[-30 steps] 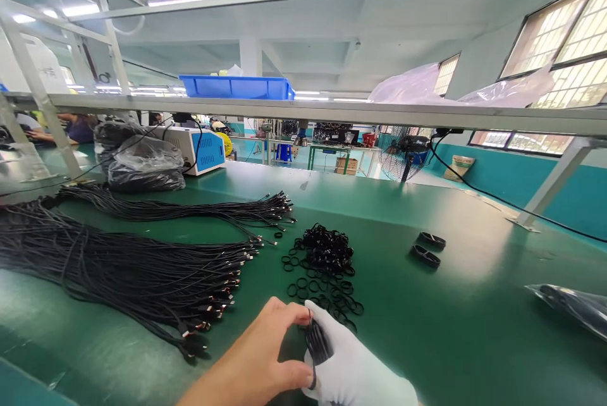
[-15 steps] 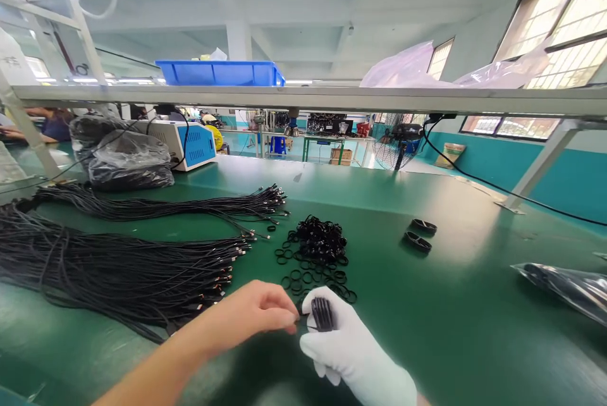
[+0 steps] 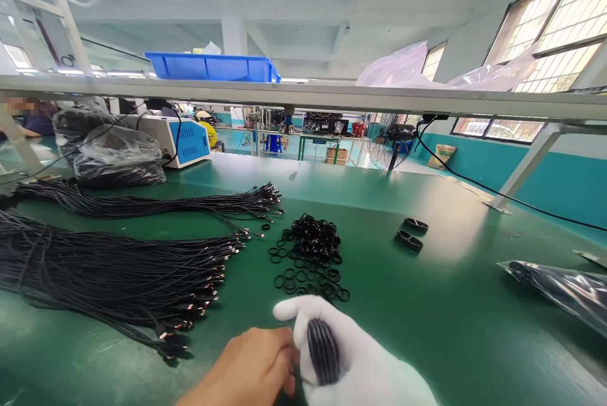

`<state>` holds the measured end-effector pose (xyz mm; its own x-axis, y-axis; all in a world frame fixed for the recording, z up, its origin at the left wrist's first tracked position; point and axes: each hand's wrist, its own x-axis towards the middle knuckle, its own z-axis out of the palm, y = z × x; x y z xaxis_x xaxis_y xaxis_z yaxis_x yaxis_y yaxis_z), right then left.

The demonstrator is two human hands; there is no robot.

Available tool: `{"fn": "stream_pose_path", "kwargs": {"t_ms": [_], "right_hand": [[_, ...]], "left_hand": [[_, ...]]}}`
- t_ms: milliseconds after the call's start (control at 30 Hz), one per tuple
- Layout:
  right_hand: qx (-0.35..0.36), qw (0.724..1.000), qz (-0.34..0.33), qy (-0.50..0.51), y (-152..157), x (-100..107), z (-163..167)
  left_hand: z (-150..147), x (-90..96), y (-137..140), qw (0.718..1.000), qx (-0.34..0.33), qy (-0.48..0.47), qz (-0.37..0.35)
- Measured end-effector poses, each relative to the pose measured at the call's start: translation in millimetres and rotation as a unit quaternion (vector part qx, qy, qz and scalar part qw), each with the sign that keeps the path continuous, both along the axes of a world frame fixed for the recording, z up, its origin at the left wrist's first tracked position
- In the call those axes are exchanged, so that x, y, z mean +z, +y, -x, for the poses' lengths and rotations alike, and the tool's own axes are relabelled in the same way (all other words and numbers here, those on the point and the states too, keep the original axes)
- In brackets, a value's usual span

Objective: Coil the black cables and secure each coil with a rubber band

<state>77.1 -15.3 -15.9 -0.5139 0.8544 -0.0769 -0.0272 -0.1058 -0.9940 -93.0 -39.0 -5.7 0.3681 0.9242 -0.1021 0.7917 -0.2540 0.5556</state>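
Note:
My right hand (image 3: 360, 355), in a white glove, is closed around a coiled black cable (image 3: 324, 352), its loops stacked side by side in the palm. The index finger points out to the left. Touching the glove's left side is my bare left hand (image 3: 263, 362), its fingers curled in and their tips mostly hidden. What they pinch, if anything, does not show. Just beyond the hands lies a pile of small black rings (image 3: 315, 238), several scattered loose (image 3: 301, 276) toward me.
Long black cables with metal-tipped ends lie in a near bundle (image 3: 118, 273) and a far bundle (image 3: 156, 205) on the left. Two coiled cables (image 3: 410, 240) rest right of centre. A plastic bag (image 3: 554, 286) sits far right. A shelf (image 3: 313, 95) spans the green table (image 3: 455, 305).
Both hands have come lower and closer to me. The left has moved in against the glove, and the right has turned so more of the coil shows. The view has shifted slightly.

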Motion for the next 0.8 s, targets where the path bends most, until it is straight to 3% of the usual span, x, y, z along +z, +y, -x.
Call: {"fn": "stream_pose_path", "kwargs": {"t_ms": [67,167,267,500,567,633,733,800], "right_hand": [[0.031,0.997,0.03,0.067,0.5,-8.3,0.4],[0.098,0.967,0.071,0.222,10.4,-24.1,5.5],[0.147,0.928,0.078,0.334,19.8,-33.5,11.0],[0.17,0.917,0.075,0.352,19.8,-38.3,13.9],[0.161,0.917,0.083,0.356,19.8,-39.1,12.1],[0.161,0.916,0.102,0.353,20.5,-39.0,8.9],[0.177,0.916,0.151,0.327,21.3,-38.2,2.8],[0.203,0.91,0.187,0.309,20.9,-38.2,-0.1]], "left_hand": [[3.3,5.2,10.7,0.995,-0.003,-0.04,0.094],[6.9,11.7,19.9,0.985,0.039,-0.145,0.086],[4.1,14.5,20.8,0.946,0.092,-0.303,0.068],[-20.3,-4.4,25.3,0.85,0.14,-0.492,0.126],[-23.1,-10.2,27.6,0.837,0.152,-0.508,0.133],[-20.5,-11.1,27.8,0.854,0.174,-0.477,0.116],[-8.4,-0.4,25.7,0.905,0.214,-0.368,0.013],[0.5,12.8,25.4,0.935,0.176,-0.306,-0.034]]}}
